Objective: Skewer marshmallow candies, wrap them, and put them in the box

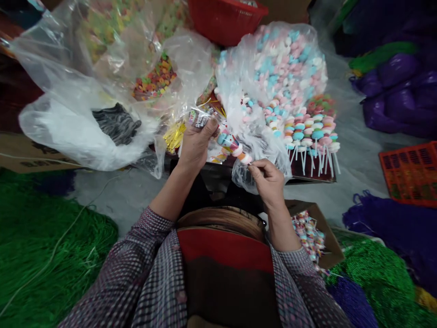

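My left hand [198, 145] is closed on a printed clear candy wrapper [199, 117], thumb on top. The wrapper stretches down to the right over a candy skewer [243, 156] of pink, white and orange pieces; its upper part shows through the printed film. At the skewer's lower end my right hand [269, 179] pinches, fingertips together; the stick there is mostly hidden. Gold twist ties [175, 136] lie left of my left hand. Several finished candy skewers [312, 130] rest on the table to the right, white sticks toward me.
Behind my hands are a bag of pastel marshmallow candies [290, 64], a bag of gummy rings [155, 82] and a red basin [227, 18]. A cardboard box [329, 232] of wrapped candies sits by my right arm. Green strands [51, 241] cover the floor at left; an orange crate [411, 175] stands right.
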### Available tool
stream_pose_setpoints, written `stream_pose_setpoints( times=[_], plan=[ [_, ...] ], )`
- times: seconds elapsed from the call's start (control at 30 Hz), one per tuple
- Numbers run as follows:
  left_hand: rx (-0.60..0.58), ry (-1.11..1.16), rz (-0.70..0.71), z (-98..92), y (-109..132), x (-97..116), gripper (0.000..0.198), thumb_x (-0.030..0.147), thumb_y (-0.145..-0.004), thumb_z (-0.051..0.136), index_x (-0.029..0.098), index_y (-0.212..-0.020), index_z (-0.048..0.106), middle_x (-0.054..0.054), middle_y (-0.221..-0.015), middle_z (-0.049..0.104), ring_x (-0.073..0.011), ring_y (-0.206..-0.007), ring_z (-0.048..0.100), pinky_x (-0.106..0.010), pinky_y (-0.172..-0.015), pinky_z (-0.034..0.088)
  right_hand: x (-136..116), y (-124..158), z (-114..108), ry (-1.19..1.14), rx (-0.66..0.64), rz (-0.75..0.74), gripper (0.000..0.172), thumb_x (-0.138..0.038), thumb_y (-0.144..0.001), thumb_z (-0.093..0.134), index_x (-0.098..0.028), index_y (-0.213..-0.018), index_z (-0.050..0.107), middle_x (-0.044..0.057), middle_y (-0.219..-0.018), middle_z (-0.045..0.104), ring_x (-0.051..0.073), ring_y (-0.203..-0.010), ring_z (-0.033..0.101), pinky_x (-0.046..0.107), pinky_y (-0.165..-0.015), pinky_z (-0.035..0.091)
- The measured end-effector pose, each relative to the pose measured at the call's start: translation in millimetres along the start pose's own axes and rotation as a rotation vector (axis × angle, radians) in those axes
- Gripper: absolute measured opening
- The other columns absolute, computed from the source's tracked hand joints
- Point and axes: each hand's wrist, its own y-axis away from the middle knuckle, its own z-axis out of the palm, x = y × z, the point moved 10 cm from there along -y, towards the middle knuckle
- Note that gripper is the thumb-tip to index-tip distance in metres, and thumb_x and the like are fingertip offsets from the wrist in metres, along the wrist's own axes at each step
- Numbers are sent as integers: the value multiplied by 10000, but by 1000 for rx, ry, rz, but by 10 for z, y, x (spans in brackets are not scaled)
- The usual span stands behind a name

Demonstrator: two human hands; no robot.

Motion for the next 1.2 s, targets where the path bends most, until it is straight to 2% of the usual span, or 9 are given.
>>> stream_pose_setpoints(
  times=[0.2, 0.33, 0.5, 0.63, 0.73, 0.83, 1.0, 1.1, 1.2],
  plan=[
    [-40, -16, 62, 34, 77, 71, 221, 305, -747, 882, 211, -848, 710, 14, -768, 718, -158, -912, 720, -272, -820, 577, 70, -34, 26, -41, 28, -7, 173, -312, -828, 763, -212, -712, 682, -39, -685, 575, 126, -674, 510, 276, -681, 413],
    [-135, -35, 0, 152, 154, 49, 218, 410, -862, 773, 212, -905, 693, -19, -864, 754, -169, -902, 734, -265, -752, 574, 91, -16, 39, -87, 27, 29, 133, -290, -848, 740, -218, -737, 726, -42, -676, 578, 123, -682, 521, 276, -696, 422],
    [-265, 11, -131, 396, 329, -85, 213, 405, -928, 689, 213, -1019, 676, -36, -881, 743, -147, -772, 716, -258, -647, 545, 47, -9, 53, -88, 43, 6, 131, -334, -842, 751, -221, -775, 755, -31, -688, 618, 128, -688, 547, 283, -696, 435],
    [-236, 70, -203, 501, 445, -221, 225, 433, -940, 676, 222, -1019, 674, -1, -783, 688, -140, -830, 728, -240, -676, 545, 139, 57, 127, -146, 73, 138, 248, -449, -901, 688, -209, -860, 737, -49, -644, 563, 102, -605, 483, 264, -635, 416],
    [-261, 79, -229, 584, 516, -290, 236, 431, -949, 667, 220, -1056, 667, 12, -764, 689, -132, -855, 730, -239, -724, 550, 134, 120, 291, -210, 29, 202, 355, -552, -922, 635, -206, -912, 710, -73, -584, 476, 86, -531, 402, 247, -562, 378],
    [-305, 40, -248, 613, 568, -356, 266, 435, -907, 717, 206, -1029, 660, 13, -760, 697, -141, -887, 734, -245, -749, 545, 91, 135, 448, -280, -39, 219, 372, -576, -921, 626, -211, -923, 699, -82, -563, 448, 80, -506, 384, 237, -527, 352],
    [-367, 32, -218, 558, 579, -362, 438, 506, -773, 828, 198, -1042, 671, -4, -789, 730, -146, -841, 717, -262, -748, 539, 165, 102, 458, -415, -26, 271, 353, -557, -862, 715, -231, -995, 707, -84, -587, 455, 73, -501, 367, 213, -482, 307],
    [-443, 31, -233, 568, 529, -286, 574, 499, -704, 883, 215, -1162, 685, -29, -908, 770, -154, -879, 716, -261, -753, 544, 242, 113, 391, -426, 18, 288, 336, -530, -821, 765, -224, -952, 725, -77, -594, 478, 69, -505, 373, 207, -473, 293],
    [-437, 71, -222, 571, 397, -126, 617, 493, -725, 870, 245, -1254, 671, -57, -1066, 776, -191, -1007, 724, -279, -803, 563, 291, 142, 334, -402, 60, 296, 329, -518, -822, 762, -214, -944, 741, -67, -590, 503, 73, -513, 398, 208, -472, 292]
  ],
)
